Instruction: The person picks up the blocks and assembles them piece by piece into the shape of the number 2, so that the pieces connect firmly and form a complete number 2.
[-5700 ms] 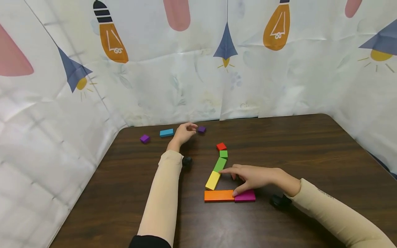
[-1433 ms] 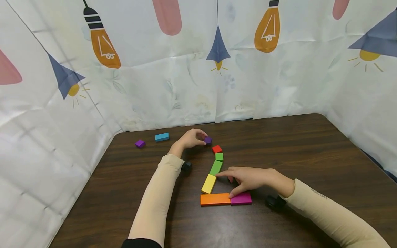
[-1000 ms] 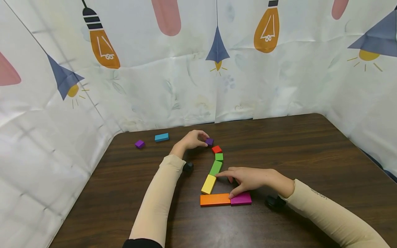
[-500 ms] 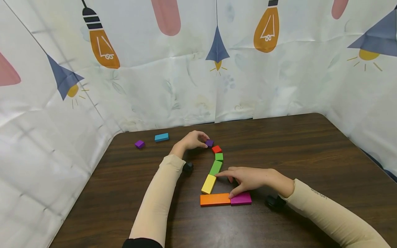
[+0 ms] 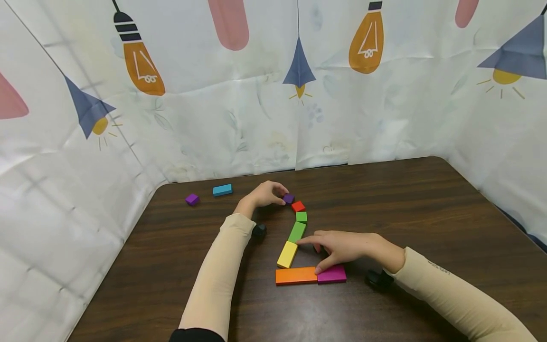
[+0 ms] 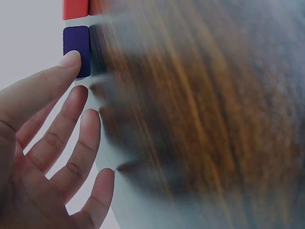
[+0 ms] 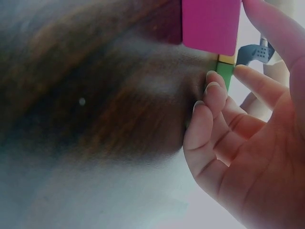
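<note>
My left hand (image 5: 266, 193) pinches a dark purple block (image 6: 76, 40) at the far end of a row on the table. Its thumb lies on the block in the left wrist view; the index fingertip is hidden. Close by is a red block (image 5: 298, 206), then a small green block (image 5: 301, 217), a long green block (image 5: 297, 232) and a yellow block (image 5: 287, 254). My right hand (image 5: 344, 246) rests loosely over the near end. Its thumb touches where an orange block (image 5: 296, 275) meets a magenta block (image 7: 209, 26), and its index fingertip is at the yellow-green joint.
Left of my left hand lie a blue block (image 5: 222, 190) and a purple block (image 5: 193, 199). The brown wooden table (image 5: 406, 199) ends at a patterned curtain (image 5: 265, 109) at the back and sides.
My left hand has moved right and nearer, and the dark purple block has come with it to beside the red block. My right hand has stayed in place over the near blocks.
</note>
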Demonstrator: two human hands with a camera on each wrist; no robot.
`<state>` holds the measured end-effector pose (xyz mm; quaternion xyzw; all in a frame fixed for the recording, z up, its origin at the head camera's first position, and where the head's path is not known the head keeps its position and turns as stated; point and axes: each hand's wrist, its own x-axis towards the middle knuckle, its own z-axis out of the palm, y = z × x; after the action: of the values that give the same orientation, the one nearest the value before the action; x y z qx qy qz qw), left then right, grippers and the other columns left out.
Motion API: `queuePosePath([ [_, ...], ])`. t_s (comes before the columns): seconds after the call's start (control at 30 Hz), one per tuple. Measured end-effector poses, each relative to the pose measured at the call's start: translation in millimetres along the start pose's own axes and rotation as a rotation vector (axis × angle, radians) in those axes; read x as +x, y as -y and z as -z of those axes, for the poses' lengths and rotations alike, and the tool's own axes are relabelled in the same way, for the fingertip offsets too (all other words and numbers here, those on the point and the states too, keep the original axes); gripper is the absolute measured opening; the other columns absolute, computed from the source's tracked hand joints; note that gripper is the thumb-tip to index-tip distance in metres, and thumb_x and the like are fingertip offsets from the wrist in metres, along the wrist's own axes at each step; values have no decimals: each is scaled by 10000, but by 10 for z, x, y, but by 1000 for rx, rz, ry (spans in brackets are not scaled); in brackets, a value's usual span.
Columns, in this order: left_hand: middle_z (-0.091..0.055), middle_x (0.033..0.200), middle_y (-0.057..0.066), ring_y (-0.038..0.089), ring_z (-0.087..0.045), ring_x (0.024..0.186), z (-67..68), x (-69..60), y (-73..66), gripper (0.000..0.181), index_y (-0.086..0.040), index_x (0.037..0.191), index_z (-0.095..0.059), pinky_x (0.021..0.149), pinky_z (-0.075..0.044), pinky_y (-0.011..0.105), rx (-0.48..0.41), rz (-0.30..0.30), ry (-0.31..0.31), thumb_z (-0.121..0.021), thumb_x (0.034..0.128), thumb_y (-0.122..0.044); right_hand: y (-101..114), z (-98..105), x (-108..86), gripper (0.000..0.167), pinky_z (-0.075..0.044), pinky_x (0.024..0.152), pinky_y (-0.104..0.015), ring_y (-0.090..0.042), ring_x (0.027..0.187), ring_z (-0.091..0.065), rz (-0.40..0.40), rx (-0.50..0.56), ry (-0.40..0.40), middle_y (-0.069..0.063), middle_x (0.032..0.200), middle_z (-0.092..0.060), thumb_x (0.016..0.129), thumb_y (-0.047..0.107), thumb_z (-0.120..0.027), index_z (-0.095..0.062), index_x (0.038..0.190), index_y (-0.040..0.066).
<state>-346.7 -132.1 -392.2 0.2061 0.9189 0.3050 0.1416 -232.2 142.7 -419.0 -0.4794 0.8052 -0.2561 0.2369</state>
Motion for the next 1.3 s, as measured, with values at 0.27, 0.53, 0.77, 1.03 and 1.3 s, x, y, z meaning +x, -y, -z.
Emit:
queuePosePath([
  [0.27,-679,1262,119,284,-582,1229,-16,18,-1,320,-49,1257,-709,1085,-418,432,2,6,5,-751,943,-96,-112,-49,31,779,-449,702,-278,-94,820,-501,-12,0,-13,58,1036,-512,914,500,-755,-409,1574,273],
  [0.53,-669,1272,125,290,-572,1239,-20,10,-9,320,-53,1271,-702,1089,-412,439,-1,9,7,-735,955,-93,160,41,-20,762,-455,720,-294,-99,815,-497,-66,10,-6,53,1018,-510,913,448,-777,-442,1557,217],
  [0.77,-672,1273,124,292,-571,1250,-27,4,-7,326,-48,1275,-697,1096,-407,437,-3,2,12,-736,953,-78,-224,-104,56,778,-449,688,-289,-91,804,-493,-9,-1,-30,69,1029,-512,901,535,-754,-417,1564,306],
  [1.03,-665,1264,121,291,-570,1237,-40,2,2,336,-57,1282,-695,1084,-414,448,4,-4,5,-740,950,-75,-151,-72,40,791,-447,702,-275,-79,819,-493,-5,9,-22,75,1027,-511,895,559,-744,-413,1569,309],
  [1.3,-669,1256,118,290,-573,1230,-39,4,6,328,-56,1279,-695,1080,-416,448,14,-14,9,-732,953,-68,247,69,-32,751,-444,723,-283,-98,804,-485,-81,22,-8,46,1001,-507,905,401,-797,-462,1544,196],
])
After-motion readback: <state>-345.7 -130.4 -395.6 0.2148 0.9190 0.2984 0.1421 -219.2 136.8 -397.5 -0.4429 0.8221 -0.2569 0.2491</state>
